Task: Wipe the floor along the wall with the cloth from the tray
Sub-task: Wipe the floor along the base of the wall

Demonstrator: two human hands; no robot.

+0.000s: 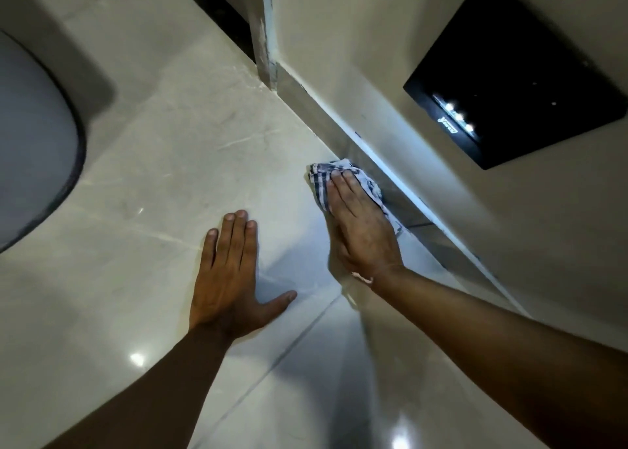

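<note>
Two bare hands rest on the glossy tiled floor. Right hand, fingers extended flat, presses the blue-and-white checked cloth onto the floor at its edge, touching the grey skirting at the foot of the wall. Left hand lies beside it, palm down, fingers spread, grasping nothing. A black panel with small lights is mounted on the wall above.

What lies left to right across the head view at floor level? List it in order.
Grey rounded object at the left edge → left hand flat on the floor tiles → right hand pressing the blue-and-white cloth → baseboard → black panel on the wall.
</note>
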